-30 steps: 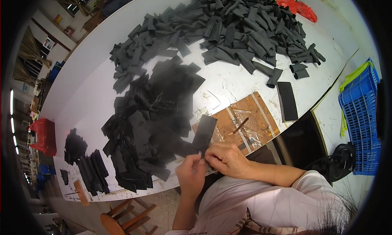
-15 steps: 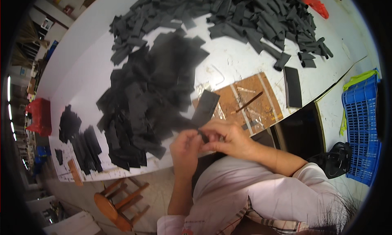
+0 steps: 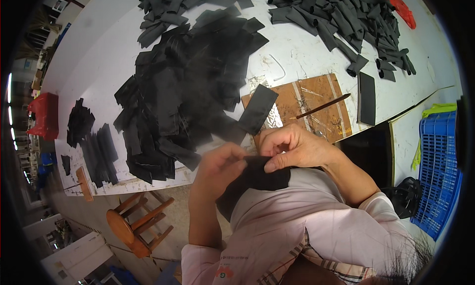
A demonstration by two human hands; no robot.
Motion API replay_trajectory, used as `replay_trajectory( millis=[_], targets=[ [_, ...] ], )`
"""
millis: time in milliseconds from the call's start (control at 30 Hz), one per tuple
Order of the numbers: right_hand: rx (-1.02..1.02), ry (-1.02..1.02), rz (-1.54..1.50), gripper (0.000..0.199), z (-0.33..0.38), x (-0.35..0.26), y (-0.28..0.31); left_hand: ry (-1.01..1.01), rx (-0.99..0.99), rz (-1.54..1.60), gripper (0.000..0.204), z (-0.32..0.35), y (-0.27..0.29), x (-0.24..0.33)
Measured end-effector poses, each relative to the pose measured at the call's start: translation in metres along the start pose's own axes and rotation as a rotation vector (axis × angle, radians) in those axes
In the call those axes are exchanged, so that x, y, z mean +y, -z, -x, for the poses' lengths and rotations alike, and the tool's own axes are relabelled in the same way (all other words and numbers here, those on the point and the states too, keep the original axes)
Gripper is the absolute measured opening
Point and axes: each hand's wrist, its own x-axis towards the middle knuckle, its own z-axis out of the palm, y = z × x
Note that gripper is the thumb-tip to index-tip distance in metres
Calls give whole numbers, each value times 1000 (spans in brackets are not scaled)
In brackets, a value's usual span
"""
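Observation:
My left hand (image 3: 217, 167) and my right hand (image 3: 292, 147) meet at the table's near edge, both pinching the top edge of a black fabric piece (image 3: 252, 182) that hangs down over my lap. Just beyond my right hand lies a brown board (image 3: 316, 99) with a thin brush (image 3: 322, 106) across it and a black rectangular piece (image 3: 257, 109) leaning over its left end. A big heap of shiny black pieces (image 3: 188, 87) covers the white table (image 3: 99, 52) in front of my left hand.
Dark grey strips (image 3: 341, 15) are piled at the far right, with something red (image 3: 398, 7) beyond. A flat black pad (image 3: 367, 98) lies right of the board. Smaller black stacks (image 3: 94, 146) sit at far left. A wooden stool (image 3: 138, 225) stands below; a blue crate (image 3: 440, 171) is at right.
Both hands have drawn back from the table edge toward my lap, holding the black piece. The view has tilted downward, so the table sits higher in the picture.

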Motion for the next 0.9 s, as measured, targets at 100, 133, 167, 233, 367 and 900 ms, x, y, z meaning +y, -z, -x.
replay_trajectory(
  millis=[100,133,167,233,367,900],
  targets=[
    [86,1,12,11,-1,1,-2,23,76,286,10,-2,-4,0],
    [131,19,94,9,-1,2,-2,22,83,288,10,-3,-5,0],
    [123,18,94,9,-1,1,-2,50,109,350,15,-4,-5,0],
    [131,1,81,10,-1,1,-2,78,141,413,22,-5,-3,0],
    [132,18,114,11,-1,3,-2,118,58,260,21,-6,2,6],
    [96,-81,-19,9,0,-3,-5,238,-77,236,4,-10,5,-3]
  ],
)
